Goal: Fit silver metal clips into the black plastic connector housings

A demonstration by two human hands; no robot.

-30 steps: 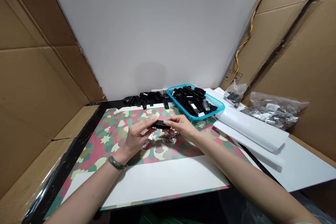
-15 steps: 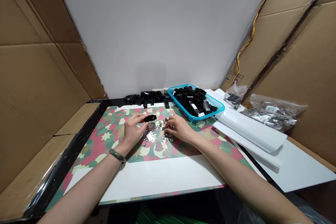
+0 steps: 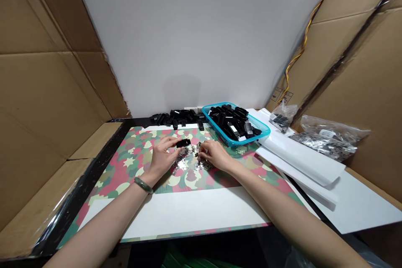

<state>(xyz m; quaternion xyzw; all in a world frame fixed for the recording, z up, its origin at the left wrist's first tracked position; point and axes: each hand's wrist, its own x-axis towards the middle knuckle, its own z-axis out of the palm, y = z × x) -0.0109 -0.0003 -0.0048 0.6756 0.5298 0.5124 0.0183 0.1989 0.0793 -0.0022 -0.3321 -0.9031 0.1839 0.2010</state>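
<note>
Since the earlier frames, the right hand [image 3: 215,155] has come away from the black plastic connector housing [image 3: 183,143] and now sits down in the heap of small metal parts [image 3: 188,160]. Its fingers are curled and bunched among the parts, though whether they have hold of any I cannot tell. The left hand [image 3: 161,158], with a green bangle [image 3: 143,185] on its wrist, pinches the housing between thumb and fingertips, just above the heap and between the two hands.

The heap lies on a camouflage-patterned mat [image 3: 132,153] (pink, green and cream) that is partly covered at the near edge by a white board [image 3: 194,211]. Past the mat runs a row of black housings [image 3: 177,118], and beside it stands a blue plastic basket [image 3: 251,122] full of more. To the right lie white folded sheets [image 3: 301,161], a small plastic bag of black housings [image 3: 282,118] and a larger bag of metal parts [image 3: 326,142]. Cardboard [image 3: 47,92] lines the sides, and a yellow wire [image 3: 298,58] runs down the right.
</note>
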